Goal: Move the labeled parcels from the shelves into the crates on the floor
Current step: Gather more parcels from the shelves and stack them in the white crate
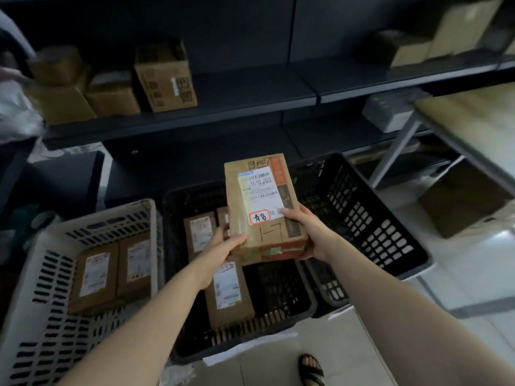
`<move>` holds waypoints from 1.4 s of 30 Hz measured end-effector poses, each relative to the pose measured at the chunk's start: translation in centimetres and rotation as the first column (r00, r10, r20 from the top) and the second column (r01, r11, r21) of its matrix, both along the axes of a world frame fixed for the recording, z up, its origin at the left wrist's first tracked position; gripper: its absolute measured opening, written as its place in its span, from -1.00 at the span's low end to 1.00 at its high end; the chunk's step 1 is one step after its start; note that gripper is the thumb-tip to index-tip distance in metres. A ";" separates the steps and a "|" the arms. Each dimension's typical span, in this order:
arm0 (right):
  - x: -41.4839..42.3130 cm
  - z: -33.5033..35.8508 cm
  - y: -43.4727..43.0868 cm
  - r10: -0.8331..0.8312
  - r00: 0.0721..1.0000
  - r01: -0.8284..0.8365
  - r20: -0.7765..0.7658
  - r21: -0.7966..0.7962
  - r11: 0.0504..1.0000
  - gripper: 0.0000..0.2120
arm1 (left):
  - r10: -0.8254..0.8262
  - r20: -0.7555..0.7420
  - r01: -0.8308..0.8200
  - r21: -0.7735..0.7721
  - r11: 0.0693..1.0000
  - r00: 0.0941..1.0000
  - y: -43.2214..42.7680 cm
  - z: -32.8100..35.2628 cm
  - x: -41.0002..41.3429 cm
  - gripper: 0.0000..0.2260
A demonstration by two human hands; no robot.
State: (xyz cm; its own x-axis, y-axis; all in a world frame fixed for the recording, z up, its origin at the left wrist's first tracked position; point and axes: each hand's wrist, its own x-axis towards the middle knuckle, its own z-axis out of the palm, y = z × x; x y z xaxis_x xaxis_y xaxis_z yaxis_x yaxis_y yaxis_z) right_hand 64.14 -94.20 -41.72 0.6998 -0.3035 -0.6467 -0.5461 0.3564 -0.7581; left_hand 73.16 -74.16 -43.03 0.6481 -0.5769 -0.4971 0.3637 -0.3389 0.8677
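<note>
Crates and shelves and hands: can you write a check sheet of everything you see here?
Surface: pale tiled floor.
Job's things: parcel with white label, held over the black crate, which holds three or so parcels; grey crate holds two; right crate looks empty.
Clutter: boxes on shelves.
Grips: left hand and right hand both hold the parcel.
Cables: nothing seen.
Surroundings: table at right; sandalled foot.

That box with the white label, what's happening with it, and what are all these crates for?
A person holds the labeled parcel in both hands, left hand and right hand, above the middle black crate, which already has parcels inside. The white crate holds two more. The right black crate looks empty. Boxes remain on the shelves.
</note>
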 end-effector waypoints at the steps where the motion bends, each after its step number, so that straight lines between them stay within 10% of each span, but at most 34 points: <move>1: -0.5 0.0 -1.9 -0.032 0.999 0.032 -0.005 -0.010 0.999 -0.53 | -0.020 0.023 0.019 0.031 0.999 1.000 -1.8 0.0 0.0 -0.50; 5: -1.4 -0.7 -9.7 -0.151 0.989 0.151 -0.005 -0.004 0.989 -0.31 | 0.053 0.179 -0.062 0.049 0.997 0.982 -9.5 -0.4 0.4 -0.87; 12: -0.9 -6.6 -20.4 -0.167 0.980 0.161 -0.105 -0.065 0.985 -0.41 | -0.086 0.490 -0.122 0.377 0.918 0.867 -16.4 -5.9 3.7 -0.84; 18: 2.9 -16.2 -21.8 -0.083 0.960 0.046 -0.269 -0.142 0.989 0.02 | -0.102 0.495 -0.207 0.529 0.823 0.863 -14.9 -13.2 5.0 -0.87; 25: 8.4 -24.4 -20.1 0.004 0.980 -0.053 -0.200 -0.241 0.969 -0.47 | -0.104 0.459 -0.187 0.544 0.818 0.882 -14.1 -19.7 6.2 -0.79; 31: 8.2 -26.9 -17.9 0.332 0.821 -0.560 -0.464 -0.541 0.628 -0.39 | -0.207 0.436 -0.093 0.573 0.814 0.876 -12.7 -21.9 6.2 -0.75; 35: 6.7 -26.0 -16.6 0.408 0.658 -0.742 -0.633 -0.637 0.207 -0.41 | -0.409 0.448 0.002 0.673 0.740 0.795 -11.0 -22.2 5.3 -0.71; 42: 6.1 -25.8 -12.8 0.412 0.477 -0.796 -0.776 -0.580 -0.171 -0.19 | -0.867 0.206 0.246 0.906 0.345 0.454 -6.4 -23.4 2.1 -0.54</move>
